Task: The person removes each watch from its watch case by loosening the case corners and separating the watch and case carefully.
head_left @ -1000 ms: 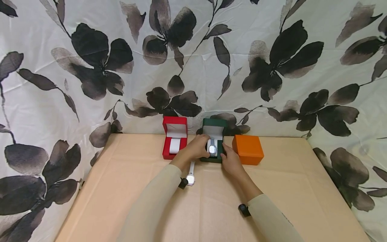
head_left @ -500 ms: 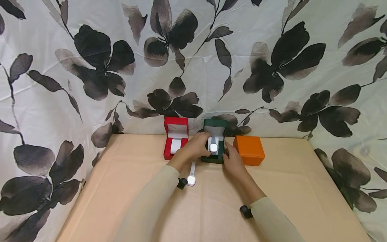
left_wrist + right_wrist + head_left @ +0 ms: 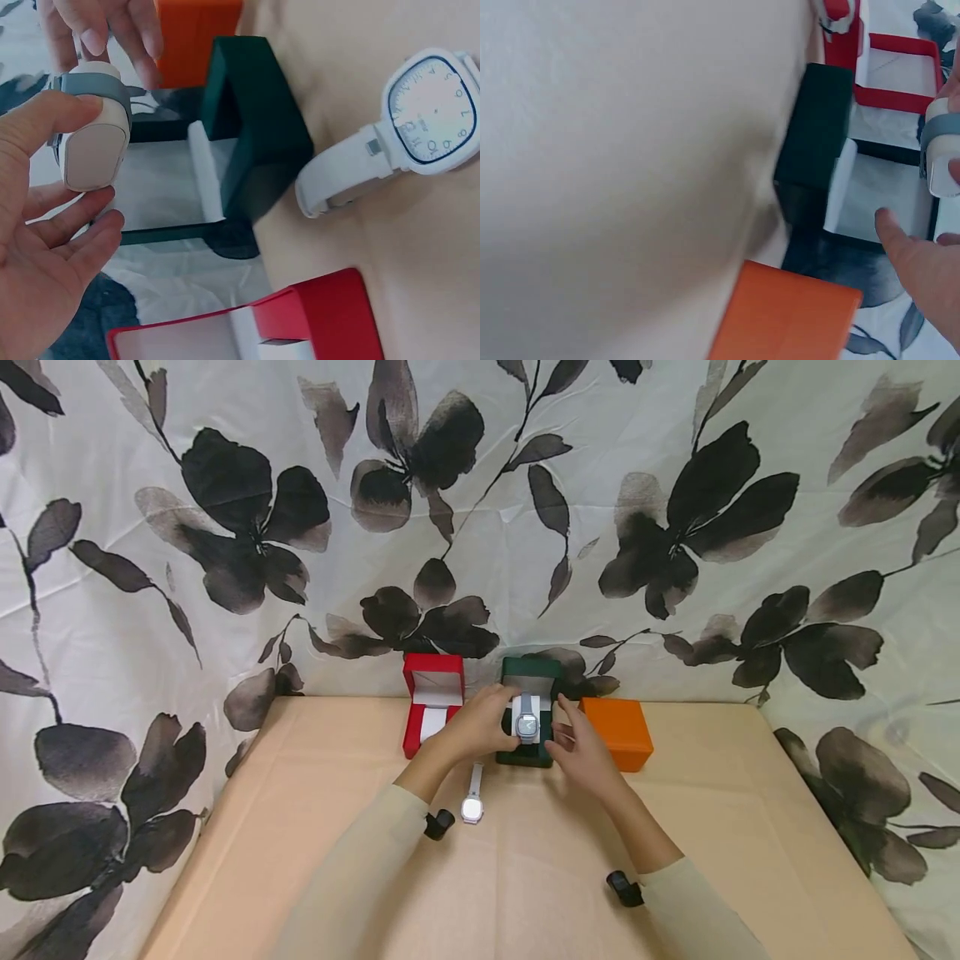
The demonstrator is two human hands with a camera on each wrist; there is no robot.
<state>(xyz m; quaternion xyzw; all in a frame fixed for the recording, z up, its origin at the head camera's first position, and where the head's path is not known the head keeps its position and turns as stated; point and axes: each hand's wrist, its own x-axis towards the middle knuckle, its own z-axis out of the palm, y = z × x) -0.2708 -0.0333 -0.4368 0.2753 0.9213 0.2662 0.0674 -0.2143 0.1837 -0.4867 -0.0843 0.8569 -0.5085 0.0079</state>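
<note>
The left hand (image 3: 480,722) pinched a white cushion (image 3: 94,161), thumb on top & fingers curled beneath, w/ the grey watch (image 3: 527,727) strapped round it. The cushion was plump w/ a smooth, rounded-off end (fabric or not, cdn't say). The strap was a flat bluish-grey band; the face, squarish w/ soft corners, was too small to read in the head view & turned away from the left wrist cam. Both were over the green box (image 3: 278,142), in front of its raised lid; exact height hard to judge.

The right hand (image 3: 588,756) held nothing visible: fingers loose, just beside the right side of the green box & near the watch. Cdn't tell if a fingertip touched either. The right wrist view cut most of that hand off.

Boxes: green = dark, sharp-edged, pale lining; red box (image 3: 412,731) to its left, lid up, white pad (image 3: 433,722) inside, partly hidden by the left hand; orange box (image 3: 624,735) to the right, smooth & blocky, one side partly behind the right hand.

The white watch (image 3: 429,112) lay on the table (image 3: 720,810), nearer the person, pale band & rounded-square dial w/ nos., its edge cut off in the left wrist view. Table cover: beige, faint fold creases, blurry in the right wrist view. Behind: wrinkled white cloth (image 3: 487,510) w/ dark flowers.
</note>
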